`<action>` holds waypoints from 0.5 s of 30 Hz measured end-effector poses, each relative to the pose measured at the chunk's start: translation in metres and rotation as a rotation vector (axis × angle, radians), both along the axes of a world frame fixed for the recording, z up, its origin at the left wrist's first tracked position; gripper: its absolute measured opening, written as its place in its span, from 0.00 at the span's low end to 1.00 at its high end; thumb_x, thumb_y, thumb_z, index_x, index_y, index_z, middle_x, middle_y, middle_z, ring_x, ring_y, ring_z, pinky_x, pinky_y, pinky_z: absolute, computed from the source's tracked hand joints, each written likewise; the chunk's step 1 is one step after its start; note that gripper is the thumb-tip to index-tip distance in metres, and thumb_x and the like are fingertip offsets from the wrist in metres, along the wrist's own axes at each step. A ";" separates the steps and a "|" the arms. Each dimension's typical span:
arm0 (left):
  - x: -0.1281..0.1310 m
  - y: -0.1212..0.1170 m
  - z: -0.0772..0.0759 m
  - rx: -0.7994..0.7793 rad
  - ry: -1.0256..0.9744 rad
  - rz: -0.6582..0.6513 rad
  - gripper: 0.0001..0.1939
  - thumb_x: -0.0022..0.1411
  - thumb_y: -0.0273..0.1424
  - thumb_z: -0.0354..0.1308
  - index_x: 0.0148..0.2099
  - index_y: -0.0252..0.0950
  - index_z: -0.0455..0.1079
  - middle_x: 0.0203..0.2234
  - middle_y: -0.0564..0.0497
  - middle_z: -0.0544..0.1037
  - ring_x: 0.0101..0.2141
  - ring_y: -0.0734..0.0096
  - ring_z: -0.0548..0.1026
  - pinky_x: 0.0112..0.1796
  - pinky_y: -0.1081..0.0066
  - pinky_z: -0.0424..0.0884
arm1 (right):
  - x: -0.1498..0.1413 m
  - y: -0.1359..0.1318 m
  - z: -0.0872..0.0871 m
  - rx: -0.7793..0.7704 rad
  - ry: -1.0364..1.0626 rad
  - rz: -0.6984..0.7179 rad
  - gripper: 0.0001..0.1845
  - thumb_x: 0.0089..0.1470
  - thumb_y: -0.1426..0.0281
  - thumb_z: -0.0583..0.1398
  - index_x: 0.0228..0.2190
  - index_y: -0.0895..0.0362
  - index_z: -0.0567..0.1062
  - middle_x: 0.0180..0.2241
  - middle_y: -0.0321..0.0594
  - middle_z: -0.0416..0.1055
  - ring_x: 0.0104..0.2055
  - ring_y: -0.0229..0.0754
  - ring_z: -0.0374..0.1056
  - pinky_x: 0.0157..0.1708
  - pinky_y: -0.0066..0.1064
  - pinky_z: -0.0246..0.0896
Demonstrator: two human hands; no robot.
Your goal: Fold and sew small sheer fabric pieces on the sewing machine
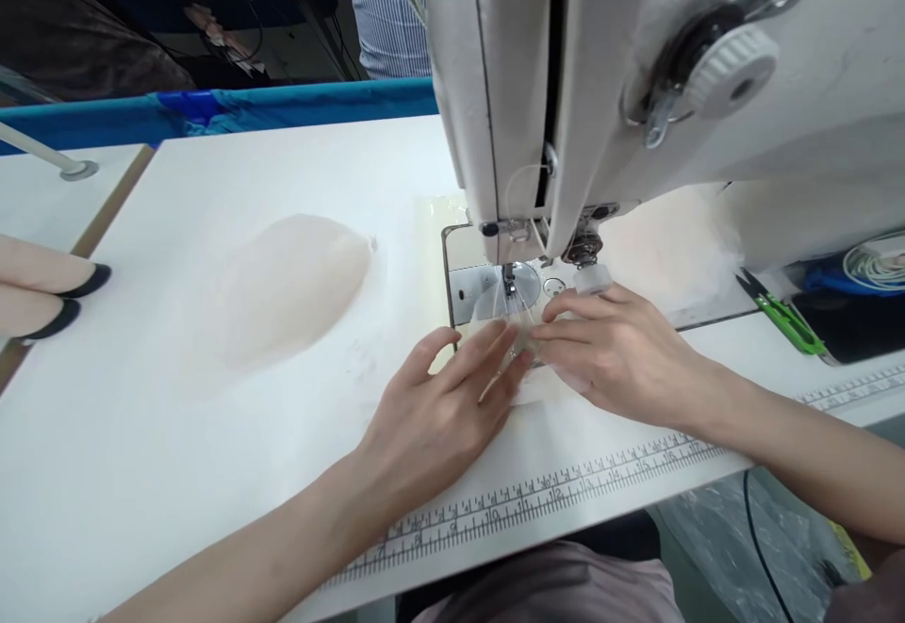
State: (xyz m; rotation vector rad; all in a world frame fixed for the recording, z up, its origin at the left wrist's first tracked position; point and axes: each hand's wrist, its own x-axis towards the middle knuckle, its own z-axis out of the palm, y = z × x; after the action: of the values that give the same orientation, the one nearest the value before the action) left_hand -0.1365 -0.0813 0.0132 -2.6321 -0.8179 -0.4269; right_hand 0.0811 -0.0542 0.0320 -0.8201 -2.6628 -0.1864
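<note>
A small, sheer, near-transparent fabric piece point(519, 336) lies flat on the metal needle plate point(495, 288), just under the needle of the white sewing machine point(600, 86). The left hand point(438, 416) and right hand point(615, 350) press it down with flat, outstretched fingers, fingertips meeting over it, pinching nothing. Left of the hands rests a soft, pale, rounded fabric heap point(297, 288); nearer the body, a printed ruler strip point(537, 496) edges the smooth white table point(141, 416).
</note>
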 end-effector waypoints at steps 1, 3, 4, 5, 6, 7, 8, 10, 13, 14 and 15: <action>0.000 -0.001 0.000 -0.022 0.009 0.005 0.16 0.67 0.25 0.53 0.56 0.32 0.68 0.52 0.42 0.75 0.54 0.62 0.70 0.48 0.59 0.61 | 0.000 0.000 0.000 -0.004 -0.002 0.001 0.11 0.55 0.79 0.58 0.27 0.58 0.78 0.36 0.35 0.79 0.41 0.41 0.70 0.36 0.35 0.56; -0.001 -0.001 0.000 -0.045 0.012 0.002 0.16 0.67 0.25 0.52 0.56 0.31 0.68 0.51 0.41 0.76 0.54 0.61 0.71 0.50 0.57 0.61 | 0.000 0.000 0.000 -0.009 -0.006 -0.001 0.11 0.55 0.79 0.57 0.27 0.58 0.78 0.36 0.35 0.79 0.41 0.41 0.70 0.37 0.36 0.56; -0.002 -0.001 -0.001 -0.048 0.010 0.001 0.16 0.67 0.25 0.52 0.56 0.31 0.68 0.50 0.41 0.76 0.53 0.60 0.72 0.50 0.57 0.61 | 0.000 0.000 0.000 -0.008 -0.006 -0.001 0.11 0.55 0.79 0.57 0.27 0.58 0.78 0.36 0.36 0.79 0.41 0.41 0.70 0.37 0.36 0.56; -0.002 0.000 -0.001 -0.049 0.008 0.001 0.16 0.68 0.25 0.52 0.56 0.31 0.68 0.50 0.41 0.76 0.53 0.60 0.73 0.50 0.57 0.61 | 0.001 0.000 0.000 -0.006 -0.006 -0.003 0.11 0.56 0.79 0.57 0.28 0.58 0.78 0.36 0.36 0.80 0.41 0.41 0.71 0.37 0.36 0.57; -0.002 0.001 -0.001 -0.048 0.005 0.001 0.16 0.68 0.25 0.52 0.56 0.31 0.68 0.50 0.41 0.76 0.52 0.60 0.73 0.50 0.57 0.61 | 0.001 0.001 -0.001 -0.001 -0.004 -0.006 0.12 0.56 0.80 0.56 0.28 0.58 0.78 0.36 0.36 0.80 0.41 0.41 0.71 0.38 0.36 0.57; -0.002 0.002 -0.001 -0.047 0.001 0.003 0.15 0.68 0.25 0.52 0.55 0.31 0.69 0.50 0.41 0.76 0.52 0.60 0.73 0.50 0.57 0.61 | 0.001 0.002 -0.002 0.005 -0.002 -0.008 0.12 0.56 0.80 0.56 0.28 0.58 0.78 0.36 0.36 0.80 0.41 0.41 0.71 0.38 0.35 0.57; -0.002 0.004 -0.001 -0.046 -0.004 0.007 0.15 0.68 0.25 0.51 0.55 0.31 0.69 0.50 0.41 0.76 0.52 0.60 0.74 0.50 0.57 0.62 | 0.001 0.003 -0.003 0.012 0.000 -0.009 0.13 0.57 0.80 0.55 0.28 0.58 0.78 0.35 0.36 0.80 0.41 0.41 0.71 0.38 0.35 0.57; -0.001 0.008 -0.001 -0.045 -0.014 0.013 0.15 0.68 0.25 0.51 0.55 0.32 0.69 0.50 0.42 0.76 0.51 0.60 0.74 0.50 0.57 0.62 | 0.001 0.006 -0.005 0.029 0.006 -0.014 0.14 0.58 0.80 0.55 0.28 0.58 0.78 0.35 0.36 0.80 0.41 0.41 0.72 0.39 0.35 0.58; -0.001 0.016 -0.001 -0.043 -0.025 0.018 0.15 0.68 0.25 0.50 0.54 0.33 0.70 0.49 0.43 0.77 0.50 0.61 0.75 0.51 0.57 0.62 | 0.000 0.011 -0.009 0.074 0.033 -0.022 0.14 0.60 0.78 0.53 0.29 0.59 0.78 0.33 0.37 0.80 0.40 0.41 0.73 0.39 0.35 0.59; -0.001 0.018 -0.002 -0.042 -0.027 0.020 0.15 0.68 0.25 0.50 0.54 0.33 0.70 0.49 0.43 0.77 0.50 0.61 0.75 0.51 0.57 0.61 | 0.000 0.013 -0.011 0.091 0.041 -0.027 0.14 0.60 0.78 0.54 0.29 0.59 0.78 0.33 0.37 0.80 0.39 0.41 0.73 0.39 0.35 0.59; -0.002 0.021 -0.002 -0.042 -0.030 0.023 0.15 0.68 0.25 0.50 0.54 0.33 0.70 0.49 0.42 0.77 0.50 0.61 0.75 0.51 0.57 0.61 | 0.000 0.014 -0.013 0.108 0.047 -0.032 0.14 0.59 0.78 0.54 0.29 0.59 0.78 0.33 0.37 0.80 0.38 0.41 0.73 0.39 0.35 0.59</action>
State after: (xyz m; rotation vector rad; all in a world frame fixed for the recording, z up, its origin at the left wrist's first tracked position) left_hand -0.1380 -0.0603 0.0108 -2.6581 -0.8746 -0.4484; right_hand 0.0814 -0.0398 0.0192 -0.8233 -2.5725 -0.3120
